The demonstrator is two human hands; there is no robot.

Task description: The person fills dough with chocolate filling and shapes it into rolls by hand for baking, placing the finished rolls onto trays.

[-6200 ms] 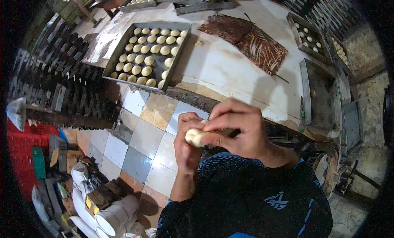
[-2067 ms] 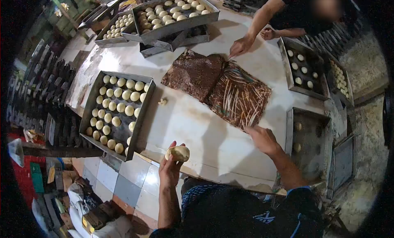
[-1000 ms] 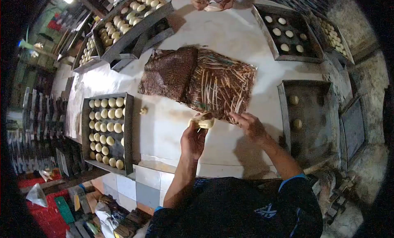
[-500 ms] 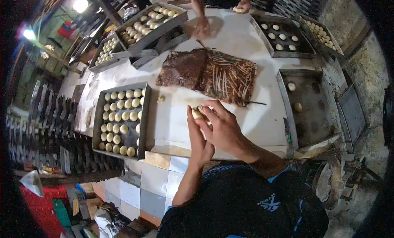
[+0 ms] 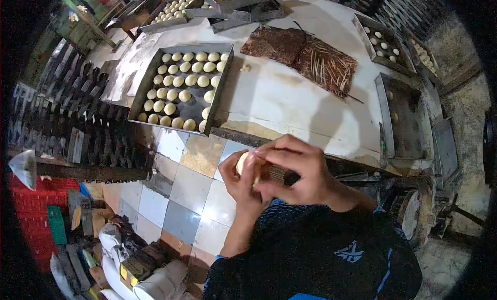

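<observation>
A pale piece of dough (image 5: 242,163) is held in my left hand (image 5: 240,181), whose fingers curl round it. My right hand (image 5: 297,170) is bent over it from the right, its fingertips touching the left hand's fingers and the dough. Part of the dough is hidden behind the fingers. Beyond my hands, to the left, a metal tray (image 5: 221,88) holds rows of round dough balls. A brown, frayed mat or pad (image 5: 326,64) lies on the white table (image 5: 279,101).
Trays of dough balls stand at the back (image 5: 233,14) and at the right (image 5: 409,68). Another tray (image 5: 406,129) at the right holds a couple of balls. A small dough scrap (image 5: 245,68) lies near the mat. Stacked metal trays (image 5: 77,108) stand at the left, above a tiled floor (image 5: 181,220).
The view has turned down and left, so the table sits higher. My hands now show in front of the table edge, with the left fingers more curled round the dough.
</observation>
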